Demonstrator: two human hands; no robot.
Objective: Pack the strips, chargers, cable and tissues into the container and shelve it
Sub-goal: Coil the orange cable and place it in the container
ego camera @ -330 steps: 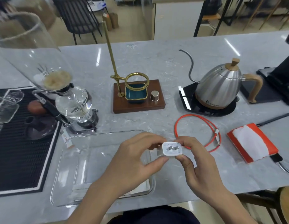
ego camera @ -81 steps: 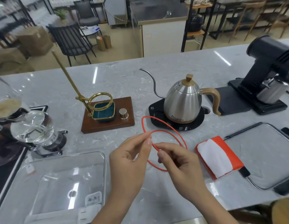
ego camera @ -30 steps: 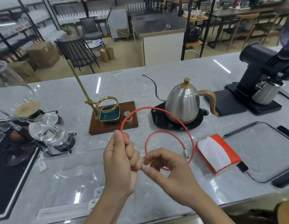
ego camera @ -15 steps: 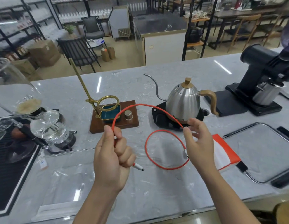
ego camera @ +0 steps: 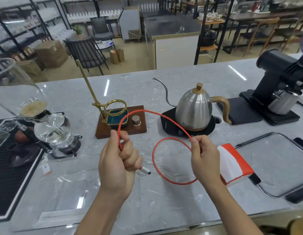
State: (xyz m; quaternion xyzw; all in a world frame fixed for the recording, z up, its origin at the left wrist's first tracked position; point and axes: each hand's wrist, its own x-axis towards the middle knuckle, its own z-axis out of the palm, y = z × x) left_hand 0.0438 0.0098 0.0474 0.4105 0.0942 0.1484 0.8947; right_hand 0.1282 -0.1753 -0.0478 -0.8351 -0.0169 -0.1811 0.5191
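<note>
Head view: cable point(ego camera: 147, 114) held up over the tabletop point(ego camera: 147, 85), both hands clamped on it. Left hand point(ego camera: 119, 161) fisted round one end, white plug poking out below the fist. Right hand point(ego camera: 204, 160) pinches the cord at the top of a hanging loop. Container point(ego camera: 45, 217) sits empty-looking at lower left; tissues point(ego camera: 232, 161) lie just right of the right hand, partly behind it.

Judgement: coiling step. Best to lay each turn the same size into the left fist and tuck the plug so the coil doesn't spring open in the container.

Against half a second ago: hands somewhat wider apart, arc between them flatter, loop hanging much the same. One second ago the hands were nearly touching.
</note>
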